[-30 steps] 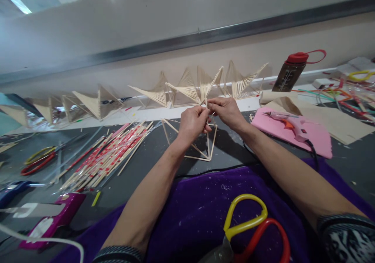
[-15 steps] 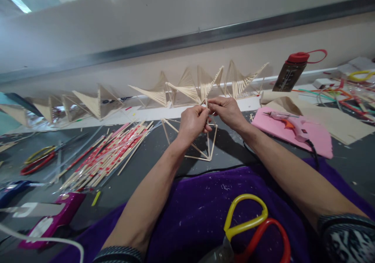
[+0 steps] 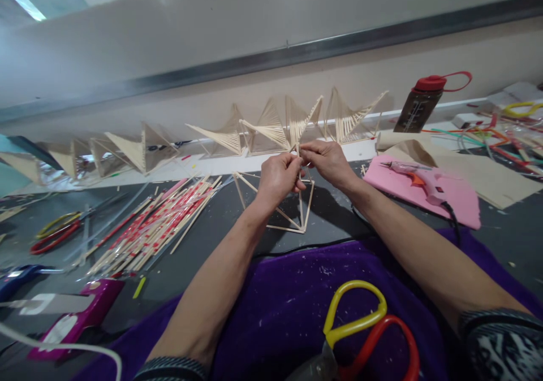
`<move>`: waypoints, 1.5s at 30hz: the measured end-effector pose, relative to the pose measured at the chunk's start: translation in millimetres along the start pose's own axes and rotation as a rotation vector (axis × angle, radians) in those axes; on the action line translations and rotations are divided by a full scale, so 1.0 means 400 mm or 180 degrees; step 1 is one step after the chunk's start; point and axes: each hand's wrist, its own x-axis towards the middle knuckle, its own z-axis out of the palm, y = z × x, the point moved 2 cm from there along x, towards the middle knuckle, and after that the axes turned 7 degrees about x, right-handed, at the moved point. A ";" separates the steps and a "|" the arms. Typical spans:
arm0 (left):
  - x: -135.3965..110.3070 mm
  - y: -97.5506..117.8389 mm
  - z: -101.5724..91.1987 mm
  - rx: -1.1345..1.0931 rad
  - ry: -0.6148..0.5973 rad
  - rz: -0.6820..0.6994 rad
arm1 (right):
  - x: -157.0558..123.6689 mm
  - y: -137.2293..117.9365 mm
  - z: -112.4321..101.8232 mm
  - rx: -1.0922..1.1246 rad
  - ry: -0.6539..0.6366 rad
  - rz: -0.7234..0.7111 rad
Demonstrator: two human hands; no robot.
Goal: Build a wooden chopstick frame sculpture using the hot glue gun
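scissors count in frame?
2 clear pairs: one with yellow and red handles on the purple cloth nearest the camera, one with yellow and red handles far left on the dark table. The yellow loop far right may be a third.

Bright overhead ceiling light, soft shadows, wide-angle warp and blur at edges.

Pale wall (image 3: 254, 42) with grey rail (image 3: 322, 47); ceiling light (image 3: 25, 5); dark worktable (image 3: 203, 245).

A craft workshop: a dark workbench (image 3: 203, 239) strewn with wooden sticks (image 3: 153, 225), scissors (image 3: 360, 330), a glue gun (image 3: 418, 182), and finished stick models (image 3: 271, 126) lining the wall.
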 end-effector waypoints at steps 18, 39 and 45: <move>0.009 -0.013 0.003 0.0043 -0.0076 0.0029 | 0.023 -0.016 -0.023 0.0723 -0.0544 0.0363; -0.010 0.005 -0.002 0.0030 0.0029 -0.0035 | 0.029 -0.043 -0.020 0.0675 -0.0160 0.0274; -0.003 0.003 0.003 0.0071 -0.0020 0.0041 | 0.028 -0.040 -0.021 0.0852 -0.0103 0.0331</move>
